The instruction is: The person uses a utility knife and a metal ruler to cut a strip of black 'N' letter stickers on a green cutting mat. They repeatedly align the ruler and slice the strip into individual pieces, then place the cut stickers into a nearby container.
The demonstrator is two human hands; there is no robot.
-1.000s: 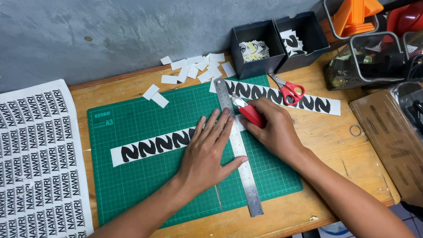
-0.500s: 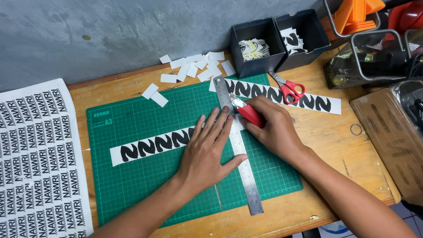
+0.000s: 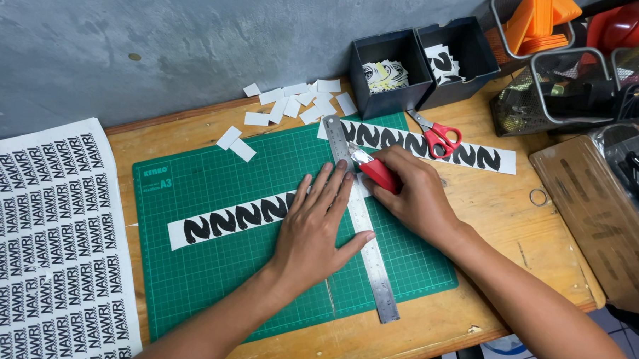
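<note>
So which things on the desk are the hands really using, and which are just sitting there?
In use:
left hand pressing the steel ruler
right hand holding the red knife
printed paper strip
green cutting mat

Just lying about:
red scissors
cut white slips
dark boxes
printed sheet

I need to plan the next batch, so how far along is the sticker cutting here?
Done: small cut pieces lie piled by the wall, and more fill two dark boxes. In hand: the left hand presses a steel ruler across a printed strip on the green cutting mat, while the right hand holds a red utility knife against it. Left: that strip, another strip and a full printed sheet.
</note>
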